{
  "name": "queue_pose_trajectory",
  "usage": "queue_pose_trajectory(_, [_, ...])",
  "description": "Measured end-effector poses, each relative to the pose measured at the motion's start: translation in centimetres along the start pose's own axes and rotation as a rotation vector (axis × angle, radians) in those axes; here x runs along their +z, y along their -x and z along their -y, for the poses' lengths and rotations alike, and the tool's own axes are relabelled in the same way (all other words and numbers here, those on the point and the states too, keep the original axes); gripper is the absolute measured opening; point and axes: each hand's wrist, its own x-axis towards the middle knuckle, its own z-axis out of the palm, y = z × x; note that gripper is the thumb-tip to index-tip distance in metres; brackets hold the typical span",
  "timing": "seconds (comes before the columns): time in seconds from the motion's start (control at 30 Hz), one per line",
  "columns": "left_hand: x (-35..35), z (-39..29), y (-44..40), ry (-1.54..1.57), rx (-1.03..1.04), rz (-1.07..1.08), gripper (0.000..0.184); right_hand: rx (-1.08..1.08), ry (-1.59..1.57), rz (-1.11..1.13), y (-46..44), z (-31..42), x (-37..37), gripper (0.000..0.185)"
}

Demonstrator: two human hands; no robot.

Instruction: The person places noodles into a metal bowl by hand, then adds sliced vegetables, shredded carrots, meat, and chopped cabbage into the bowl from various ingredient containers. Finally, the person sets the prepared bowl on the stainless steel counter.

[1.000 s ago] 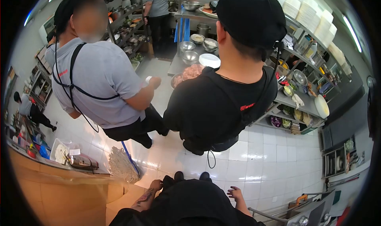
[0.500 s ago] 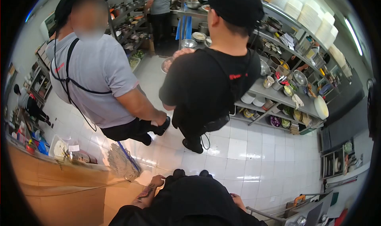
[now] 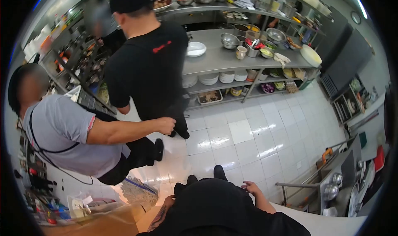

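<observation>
My right hand (image 3: pixel 251 188) hangs beside my dark clothing (image 3: pixel 211 207), its fingers stretched out and apart with nothing in them. On the other side, my left hand (image 3: pixel 169 200) is low against my body, below a tattooed forearm. Its fingers are too small and partly hidden to read. Nearest to the left hand is a mop head (image 3: pixel 139 190) on the floor, with a blue handle, apart from the hand. My dark shoes (image 3: pixel 219 172) point forward on white tiles.
Ahead left stand a person in a black shirt (image 3: pixel 145 66) and one in a grey shirt (image 3: pixel 66 132), arm extended. A steel counter (image 3: pixel 211 64) carries bowls, a white plate (image 3: pixel 196 49) and vegetables. Metal rails (image 3: pixel 296 185) and pans (image 3: pixel 331 191) are at right; cardboard (image 3: pixel 103 223) lies at lower left.
My view has turned and shifted, showing more of the counter. The black-shirted person has moved left and forward; the grey-shirted person's arm now reaches out. My right hand's fingers show more fully.
</observation>
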Motion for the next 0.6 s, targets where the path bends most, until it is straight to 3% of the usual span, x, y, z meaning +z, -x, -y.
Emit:
queue_pose_trajectory(0.1, [-0.9,-1.3,-0.2,0.074,-0.072,0.05,0.044,0.018,0.047,-0.013,0.6,-0.3,0.0,0.068])
queue_pose_trajectory(0.27, [-0.4,2.3,-4.3,-0.042,0.05,0.076,0.047,0.038,0.01,-0.024,0.5,-2.3,-0.4,0.066])
queue_pose_trajectory(0.5, [-2.9,-3.5,-5.1,-0.056,0.024,0.118,0.048,0.023,0.037,0.035,-1.5,-5.2,-1.3,0.068])
queue_pose_trajectory(0.6, [-3.4,-4.6,-5.0,-0.069,0.028,0.125,0.048,0.099,0.003,-0.004,-0.3,-3.2,-1.1,0.07])
